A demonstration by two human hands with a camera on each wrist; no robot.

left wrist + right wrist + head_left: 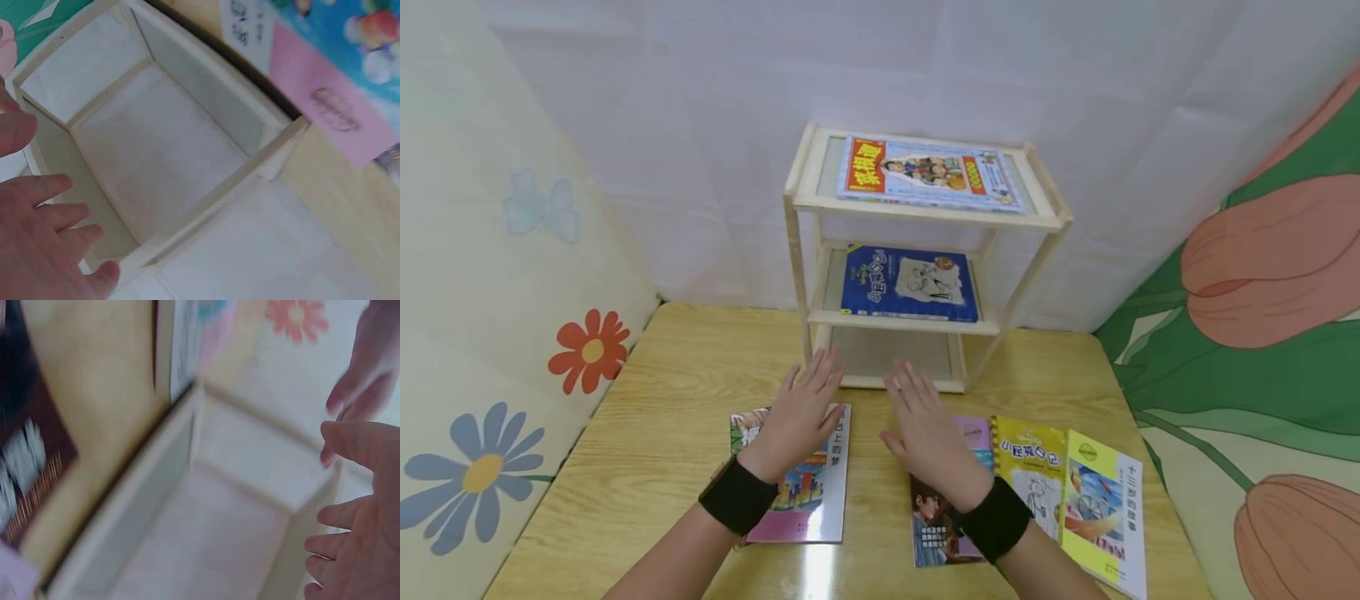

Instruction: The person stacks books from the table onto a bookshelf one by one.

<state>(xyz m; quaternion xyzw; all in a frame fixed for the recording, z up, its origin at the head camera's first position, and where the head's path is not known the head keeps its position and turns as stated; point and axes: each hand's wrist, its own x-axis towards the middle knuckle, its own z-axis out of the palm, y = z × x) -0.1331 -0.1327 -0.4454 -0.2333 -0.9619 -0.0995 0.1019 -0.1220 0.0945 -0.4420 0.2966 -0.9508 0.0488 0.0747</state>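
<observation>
The left hand [797, 425] and right hand [934, 440] are hovering straight-fingered, holding nothing, over the pink-bordered paperback [808, 496] and purple paperback [976, 440] on the bench [877, 508], probably light, bendy, slick, best pinched by an edge.

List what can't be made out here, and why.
Part of the city book: head view, behind the left hand.
Part of the purple book: head view, behind the right hand.
The dark book's print: right wrist view, blurred.
Rest of the pink-and-blue book: left wrist view, cut off by the edges.
</observation>
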